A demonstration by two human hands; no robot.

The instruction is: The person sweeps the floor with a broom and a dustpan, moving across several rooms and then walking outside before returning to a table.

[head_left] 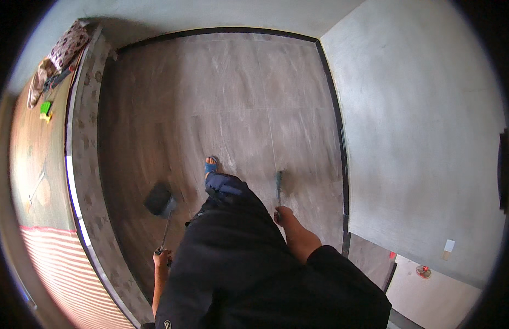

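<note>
My left hand (162,257) is closed round the upper end of a long thin handle. That handle leads down to a dark dustpan (159,199), low over the floor to the left of my leg. On the other side, my right hand (284,216) grips the handle of a broom (279,181). Its narrow greenish head points away from me, near or on the tiles. One foot in a blue slipper (211,164) shows ahead, between the two tools. My dark clothes hide the other foot.
Grey floor tiles (227,82) run to a dark skirting (338,109) below pale walls (419,109). Along the left is a raised bed (43,164) with a striped cover, a patterned pillow (69,45) and a small green item (45,108). A white surface (430,293) stands at lower right.
</note>
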